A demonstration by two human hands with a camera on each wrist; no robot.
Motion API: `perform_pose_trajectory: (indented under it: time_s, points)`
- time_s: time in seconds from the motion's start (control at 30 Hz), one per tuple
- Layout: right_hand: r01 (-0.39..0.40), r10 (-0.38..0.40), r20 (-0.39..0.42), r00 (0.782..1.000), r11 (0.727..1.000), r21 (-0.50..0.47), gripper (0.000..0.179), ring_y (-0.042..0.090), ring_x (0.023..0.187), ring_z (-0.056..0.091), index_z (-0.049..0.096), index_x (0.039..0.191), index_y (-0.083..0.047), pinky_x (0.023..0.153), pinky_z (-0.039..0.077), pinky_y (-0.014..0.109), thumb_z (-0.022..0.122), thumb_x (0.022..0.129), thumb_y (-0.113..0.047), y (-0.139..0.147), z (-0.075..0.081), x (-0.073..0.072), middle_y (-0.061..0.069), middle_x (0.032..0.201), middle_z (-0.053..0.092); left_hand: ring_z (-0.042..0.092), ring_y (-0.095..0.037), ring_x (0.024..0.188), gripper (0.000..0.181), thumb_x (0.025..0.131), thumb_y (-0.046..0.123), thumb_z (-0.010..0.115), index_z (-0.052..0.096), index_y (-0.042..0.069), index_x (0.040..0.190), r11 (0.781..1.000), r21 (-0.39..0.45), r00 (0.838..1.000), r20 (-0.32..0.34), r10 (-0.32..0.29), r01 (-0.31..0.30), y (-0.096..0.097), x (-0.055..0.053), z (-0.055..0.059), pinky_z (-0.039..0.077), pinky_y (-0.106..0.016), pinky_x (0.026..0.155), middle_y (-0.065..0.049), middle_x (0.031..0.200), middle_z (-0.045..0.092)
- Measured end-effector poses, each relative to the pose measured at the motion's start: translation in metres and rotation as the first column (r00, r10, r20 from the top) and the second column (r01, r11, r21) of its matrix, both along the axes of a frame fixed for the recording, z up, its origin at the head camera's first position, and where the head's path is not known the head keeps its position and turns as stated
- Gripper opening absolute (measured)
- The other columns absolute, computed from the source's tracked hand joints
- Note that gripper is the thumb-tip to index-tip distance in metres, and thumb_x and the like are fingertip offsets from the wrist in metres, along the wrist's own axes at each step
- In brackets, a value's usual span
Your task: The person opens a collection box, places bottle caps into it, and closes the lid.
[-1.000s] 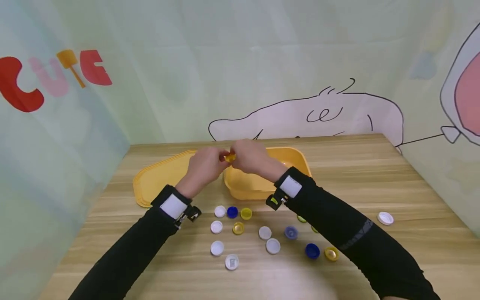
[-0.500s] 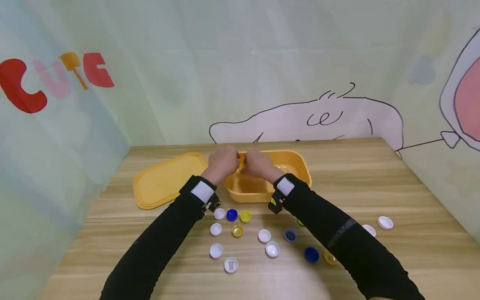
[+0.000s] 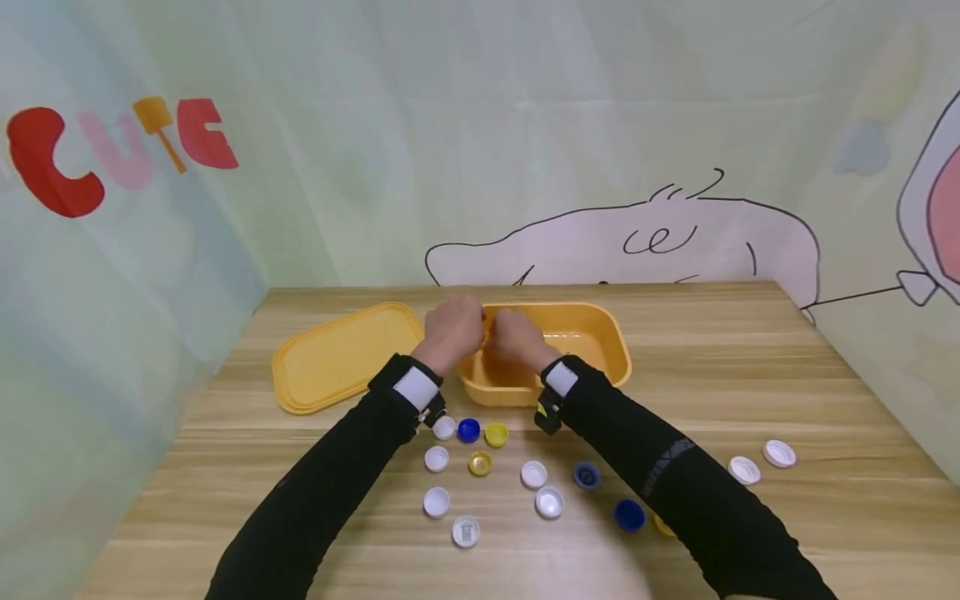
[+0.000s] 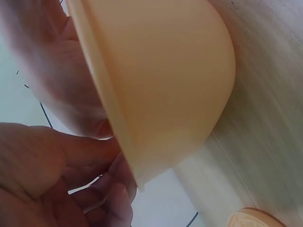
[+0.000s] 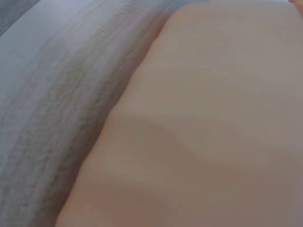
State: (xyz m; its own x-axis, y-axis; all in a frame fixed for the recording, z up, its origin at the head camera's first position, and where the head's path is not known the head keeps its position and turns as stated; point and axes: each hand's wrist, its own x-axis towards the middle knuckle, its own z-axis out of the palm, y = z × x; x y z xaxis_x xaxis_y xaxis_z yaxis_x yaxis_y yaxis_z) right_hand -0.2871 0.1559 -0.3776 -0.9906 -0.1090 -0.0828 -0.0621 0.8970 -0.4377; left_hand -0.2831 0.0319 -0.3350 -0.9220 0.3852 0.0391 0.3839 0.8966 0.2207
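Observation:
In the head view my left hand point(image 3: 453, 325) and right hand point(image 3: 517, 337) meet at the left end of the yellow plastic box point(image 3: 551, 397), fingers curled. A small yellow patch shows between them where the yellow bottle cap was held; its outline is lost against the box. The left wrist view shows the left hand's thumb and curled fingers point(image 4: 120, 203) at the box's rim. Above them the right hand point(image 4: 61, 85) is blurred, its fingertips behind the rim. From the right wrist, the box wall point(image 5: 199, 113) hides that hand.
A flat yellow lid point(image 3: 345, 358) lies left of the box. Nearer me are scattered white caps point(image 3: 437, 502), blue caps point(image 3: 629, 515) and yellow caps point(image 3: 496, 434). Two white caps point(image 3: 744, 470) lie at the right, beyond my right sleeve point(image 3: 667, 467). A patterned cloth point(image 3: 337, 167) hangs behind the table.
Both hands have gone slightly right and down, from above the gap between lid and box to the box's left end. The yellow cap, visible earlier, is now hard to make out.

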Motion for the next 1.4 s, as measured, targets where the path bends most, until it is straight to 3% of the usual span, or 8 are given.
perform_pose_trajectory:
  time_s: [0.23, 0.37, 0.53, 0.7, 0.83, 1.0, 1.13, 1.4]
  points:
    - [0.014, -0.015, -0.019, 1.000, 1.000, -0.024, 0.036, 0.016, 0.048, 0.038, 0.045, 0.062, -0.010, 0.045, 0.025, 0.025, 0.067, 0.090, -0.011, -0.002, 0.001, 0.000, 0.000, 0.057, 0.034, 0.057, -0.021, 0.065, 0.018, 0.096, 0.011, 0.062, 0.071, 0.010, 0.080, 1.000, -0.017, 1.000, -0.011, 0.003, -0.003, 0.001, -0.001, -0.001, 0.040, -0.029, 0.052, -0.006, 0.074, 0.057]
    - [0.022, -0.021, 0.009, 1.000, 0.999, -0.047, 0.032, 0.016, 0.049, 0.041, 0.053, 0.067, -0.008, 0.046, 0.027, 0.025, 0.067, 0.094, -0.016, -0.002, 0.004, 0.003, 0.000, 0.058, 0.037, 0.059, -0.021, 0.070, 0.014, 0.096, 0.013, 0.064, 0.076, 0.012, 0.090, 1.000, 0.009, 1.000, -0.011, 0.003, -0.003, 0.000, -0.001, -0.002, 0.042, -0.030, 0.054, -0.005, 0.081, 0.062]
    - [0.010, -0.009, 0.021, 1.000, 0.998, -0.057, 0.023, 0.017, 0.053, 0.046, 0.069, 0.089, -0.004, 0.049, 0.030, 0.025, 0.066, 0.098, -0.025, -0.003, 0.014, 0.010, 0.001, 0.061, 0.044, 0.061, -0.020, 0.076, 0.019, 0.099, 0.018, 0.063, 0.078, 0.012, 0.109, 0.995, 0.095, 1.000, -0.021, -0.017, 0.019, -0.008, 0.003, 0.001, 0.047, -0.031, 0.059, -0.004, 0.094, 0.069]
    - [-0.043, 0.042, -0.025, 0.999, 0.997, -0.060, 0.026, 0.020, 0.066, 0.056, 0.073, 0.110, -0.001, 0.057, 0.042, 0.026, 0.068, 0.097, -0.023, -0.006, 0.028, 0.020, 0.009, 0.087, 0.067, 0.061, -0.019, 0.071, 0.023, 0.101, 0.022, 0.062, 0.077, 0.011, 0.113, 0.985, 0.168, 1.000, -0.021, -0.020, 0.024, -0.022, 0.007, 0.008, 0.046, -0.030, 0.057, -0.004, 0.094, 0.070]
    - [-0.097, 0.088, -0.107, 0.990, 0.992, -0.079, 0.026, 0.022, 0.077, 0.062, 0.073, 0.114, 0.000, 0.067, 0.052, 0.031, 0.068, 0.096, -0.018, -0.009, 0.035, 0.032, 0.013, 0.106, 0.072, 0.059, -0.018, 0.071, 0.023, 0.101, 0.024, 0.062, 0.076, 0.013, 0.115, 0.982, 0.190, 1.000, -0.008, -0.002, 0.003, -0.037, 0.013, 0.015, 0.044, -0.030, 0.057, -0.002, 0.091, 0.068]
    - [-0.170, 0.138, -0.273, 0.952, 0.981, -0.097, 0.017, 0.020, 0.076, 0.062, 0.076, 0.105, -0.001, 0.068, 0.053, 0.031, 0.066, 0.095, -0.011, -0.013, 0.040, 0.054, 0.009, 0.096, 0.072, 0.061, -0.020, 0.077, 0.024, 0.101, 0.023, 0.062, 0.075, 0.011, 0.117, 0.976, 0.218, 1.000, 0.019, -0.002, -0.002, -0.058, 0.025, 0.020, 0.047, -0.033, 0.061, -0.003, 0.099, 0.069]
    - [-0.214, 0.164, -0.351, 0.922, 0.971, -0.108, 0.014, 0.020, 0.080, 0.063, 0.076, 0.102, -0.002, 0.071, 0.054, 0.031, 0.067, 0.094, -0.008, -0.017, 0.047, 0.072, 0.008, 0.095, 0.071, 0.065, -0.022, 0.089, 0.021, 0.100, 0.019, 0.064, 0.075, 0.011, 0.116, 0.980, 0.200, 0.999, 0.033, -0.028, 0.021, -0.076, 0.039, 0.019, 0.051, -0.036, 0.068, -0.005, 0.109, 0.072]
    - [-0.346, 0.287, -0.453, 0.844, 0.937, -0.052, 0.007, 0.015, 0.075, 0.061, 0.075, 0.097, -0.006, 0.066, 0.051, 0.024, 0.071, 0.091, -0.005, -0.033, 0.049, 0.107, 0.001, 0.086, 0.067, 0.067, -0.023, 0.093, 0.022, 0.094, 0.012, 0.072, 0.076, 0.012, 0.116, 0.987, 0.123, 0.986, 0.116, -0.121, 0.107, -0.104, 0.069, -0.001, 0.053, -0.038, 0.070, -0.005, 0.107, 0.072]
